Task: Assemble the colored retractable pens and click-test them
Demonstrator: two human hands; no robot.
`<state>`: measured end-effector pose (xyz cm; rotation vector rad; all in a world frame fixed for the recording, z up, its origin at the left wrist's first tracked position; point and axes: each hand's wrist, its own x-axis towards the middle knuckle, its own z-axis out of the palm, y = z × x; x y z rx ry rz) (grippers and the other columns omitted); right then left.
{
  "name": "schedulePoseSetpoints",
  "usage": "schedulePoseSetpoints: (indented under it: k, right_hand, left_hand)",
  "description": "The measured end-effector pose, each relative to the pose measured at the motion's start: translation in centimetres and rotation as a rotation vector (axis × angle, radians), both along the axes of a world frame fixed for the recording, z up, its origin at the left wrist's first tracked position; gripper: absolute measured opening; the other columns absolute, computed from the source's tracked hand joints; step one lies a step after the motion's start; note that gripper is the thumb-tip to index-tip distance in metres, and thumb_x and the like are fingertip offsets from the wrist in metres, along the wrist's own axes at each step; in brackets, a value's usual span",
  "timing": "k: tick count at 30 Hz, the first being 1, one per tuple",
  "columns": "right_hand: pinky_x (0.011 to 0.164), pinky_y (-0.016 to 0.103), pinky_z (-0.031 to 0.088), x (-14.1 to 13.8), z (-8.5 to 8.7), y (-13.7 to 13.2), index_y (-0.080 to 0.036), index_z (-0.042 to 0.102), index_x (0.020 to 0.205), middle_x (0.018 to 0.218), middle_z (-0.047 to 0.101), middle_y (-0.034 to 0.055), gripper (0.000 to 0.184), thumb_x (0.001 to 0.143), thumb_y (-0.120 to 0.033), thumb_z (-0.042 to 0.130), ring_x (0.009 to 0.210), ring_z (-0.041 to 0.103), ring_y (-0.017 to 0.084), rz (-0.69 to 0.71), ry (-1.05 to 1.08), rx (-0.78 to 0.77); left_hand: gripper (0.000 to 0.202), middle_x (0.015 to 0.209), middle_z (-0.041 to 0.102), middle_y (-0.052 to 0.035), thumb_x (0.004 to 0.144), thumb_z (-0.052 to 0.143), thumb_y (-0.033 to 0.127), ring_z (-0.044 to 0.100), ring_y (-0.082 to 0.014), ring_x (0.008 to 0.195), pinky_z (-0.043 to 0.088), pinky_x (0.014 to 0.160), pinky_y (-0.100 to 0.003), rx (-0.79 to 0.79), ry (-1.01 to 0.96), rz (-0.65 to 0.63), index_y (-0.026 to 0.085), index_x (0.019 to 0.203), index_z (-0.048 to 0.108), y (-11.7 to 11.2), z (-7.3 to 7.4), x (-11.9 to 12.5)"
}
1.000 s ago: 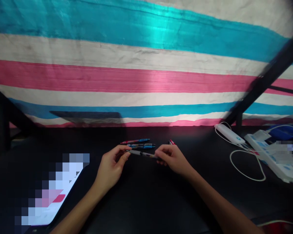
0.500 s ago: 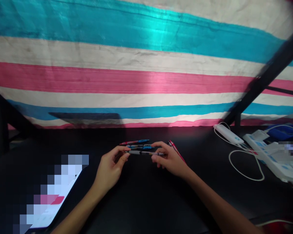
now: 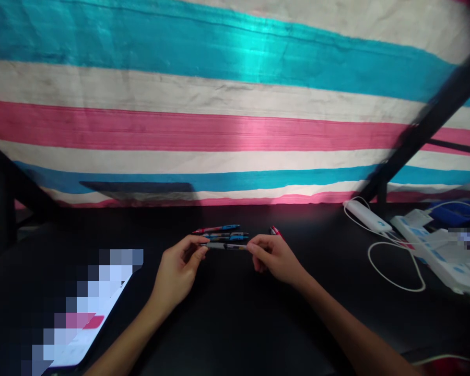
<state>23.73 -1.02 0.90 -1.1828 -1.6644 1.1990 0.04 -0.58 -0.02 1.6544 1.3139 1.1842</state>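
A slim pen (image 3: 225,246) with a grey grip and a clear barrel is held level between my two hands, above the black tabletop. My left hand (image 3: 180,263) pinches its left end between thumb and fingers. At the other end, my right hand (image 3: 273,257) has thumb and forefinger closed on the barrel, hiding that tip. Just behind the held pen lie a red and blue pen (image 3: 217,228) and some blue and dark pens (image 3: 229,236), side by side. A red pen (image 3: 275,231) shows partly behind my right hand.
A lit tablet-like screen (image 3: 90,324), partly pixelated, lies at the left. On the right are a white power bank (image 3: 366,215), a white power strip (image 3: 434,250) and a looped white cable (image 3: 395,289). A striped sheet (image 3: 235,130) hangs behind the black table (image 3: 227,324).
My right hand's fingers, loosely spread around the pen's right end before, are now closed in a pinch on it. That hand covers more of the red pen. My left hand stays put.
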Motion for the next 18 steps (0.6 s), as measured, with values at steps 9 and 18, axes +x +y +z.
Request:
schedulePoseSetpoints:
  k: [9,18]
  right_hand:
    - [0.048,0.022,0.036,0.24,-0.04,0.15,-0.017,0.065,0.076,0.055,0.056,-0.0013,0.027,0.086,-0.040,0.056,0.048,0.050,0.010,-0.044,-0.153,0.163]
    - [0.049,0.023,0.042,0.17,-0.30,-0.04,-0.021,0.073,0.087,0.063,0.066,0.0016,0.022,0.071,-0.036,0.074,0.051,0.056,0.012,-0.222,-0.068,0.293]
  left_hand:
    - [0.020,0.076,0.061,0.0004,0.082,0.061,0.033,0.058,-0.0146,0.072,0.044,0.071,-0.026,-0.068,-0.068,-0.080,0.018,0.096,0.061,0.22,0.57,0.02]
    - [0.024,0.067,0.059,0.0003,0.081,0.062,0.036,0.050,-0.0091,0.056,0.040,0.053,-0.021,-0.310,-0.262,-0.254,0.013,0.085,0.065,0.41,0.53,0.36]
